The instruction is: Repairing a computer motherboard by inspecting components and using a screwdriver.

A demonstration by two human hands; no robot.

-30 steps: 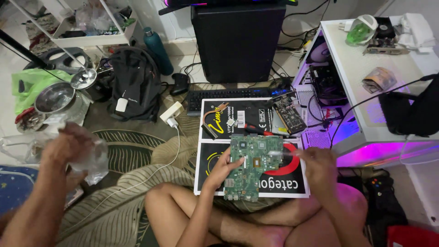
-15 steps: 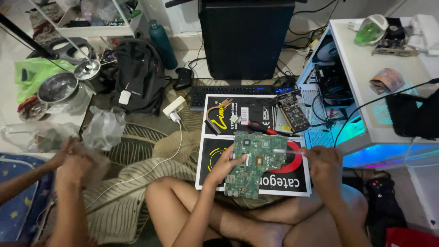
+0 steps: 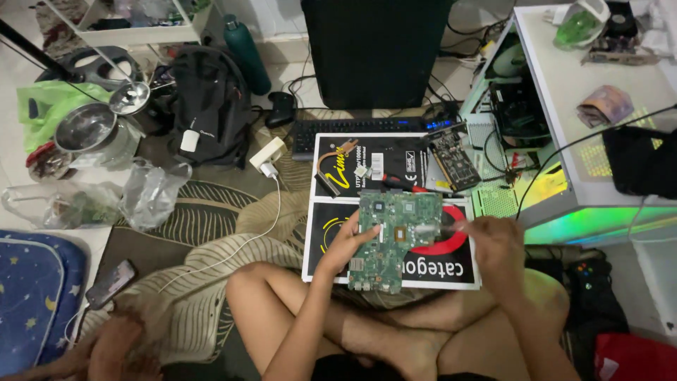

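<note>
Everything sits around the black mat (image 3: 395,212) with its yellow and red-and-white markings. Big black computer tower (image 3: 374,49) is right behind it, black backpack (image 3: 211,106) off to its left. On the mat, the green circuit board (image 3: 391,236) is tilted up: left hand (image 3: 345,243) loosely curled on its left edge, right hand (image 3: 493,243) closed around a thin tool (image 3: 437,228) touching the board. Small white label (image 3: 377,168) on the mat's far half.

Circuit board (image 3: 395,236) on printed sign (image 3: 331,243); keyboard (image 3: 367,127) behind; computer tower (image 3: 374,49) behind keyboard.
</note>
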